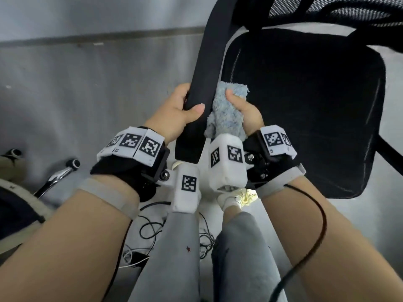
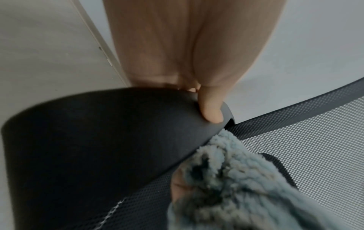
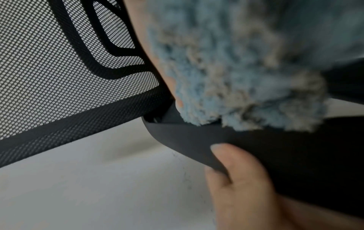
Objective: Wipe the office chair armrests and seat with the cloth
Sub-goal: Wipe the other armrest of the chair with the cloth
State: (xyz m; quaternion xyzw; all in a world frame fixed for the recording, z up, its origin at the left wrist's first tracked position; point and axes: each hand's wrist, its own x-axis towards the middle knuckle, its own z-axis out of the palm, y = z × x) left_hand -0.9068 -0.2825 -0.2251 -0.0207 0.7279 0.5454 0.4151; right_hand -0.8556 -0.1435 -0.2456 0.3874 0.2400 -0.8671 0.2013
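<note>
A black office chair stands in front of me, its dark seat to the right and its mesh backrest at the top. My left hand grips the near black armrest, thumb across its top and fingers curled round its outer edge. My right hand holds a bunched fluffy blue cloth against the armrest's inner side, thumb pressed on the cloth. In the right wrist view the cloth touches the armrest, with the left thumb just below. The cloth also fills the left wrist view's lower right.
Grey floor and a skirting line lie to the left. A chrome leg with a castor of another chair sits at lower left. Loose cables lie on the floor by my legs in grey trousers. A black cable runs along my right forearm.
</note>
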